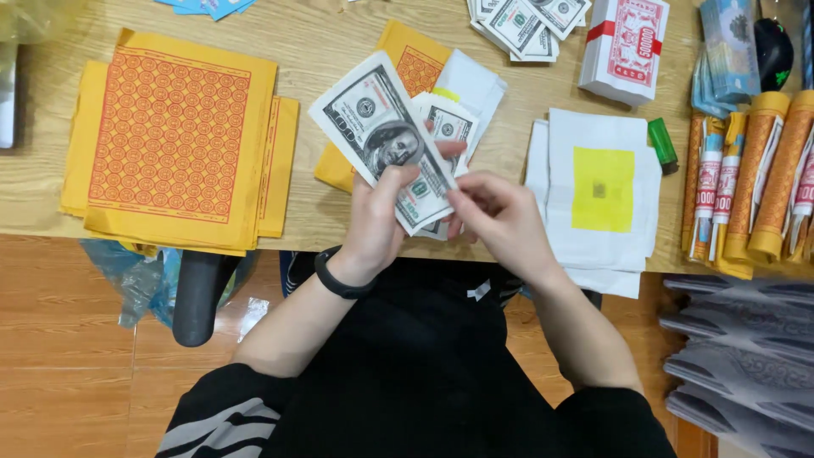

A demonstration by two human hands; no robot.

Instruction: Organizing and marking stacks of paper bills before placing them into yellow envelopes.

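Banknote-style paper sheets [386, 140], fanned just above centre frame over the near table edge. Gripped from below by the left hand [377, 225], thumb pressed across the lower end, probably to keep the fan from sliding apart; black band [339, 276] worn on that wrist. Pinched at the lower right corner by the right hand [500, 216], fingertips closed on the edge of the top sheet, seemingly to peel one leaf free. Both hands close together, nearly touching. Lower frame filled by dark clothing and wooden floor. Farther back, on the wooden table [322, 42]: yellow-orange patterned paper stack [174, 136] at left, white sheets with a yellow square [602, 191] right of centre, a green lighter [663, 144] just beside them, rolled orange bundles [763, 174] at far right, a banded white-and-red pack [626, 47] at upper right.
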